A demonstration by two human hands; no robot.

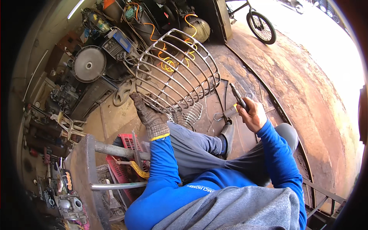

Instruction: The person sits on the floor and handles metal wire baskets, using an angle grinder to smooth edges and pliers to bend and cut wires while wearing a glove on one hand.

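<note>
My left hand [148, 117], in a brown knitted glove with a yellow cuff edge, grips the near left edge of a curved metal grille [177, 70]. The grille is a basket-like frame of several bent bars, held up above the floor in front of my knees. My bare right hand [252, 115] is wrapped round a dark, tapered hand tool [238, 96], whose narrow end points up and to the left, apart from the grille. I cannot make out its exact kind. Close to that hand is a grey cylinder [230, 111] with a yellow end.
At left stands a heavy metal bench [86, 165] with a pipe, beside red plastic crates [120, 174]. A round fan [89, 64], machines and an orange hose [168, 64] lie farther back. A bicycle wheel [261, 27] shows at the far right, beyond a floor rail [264, 82].
</note>
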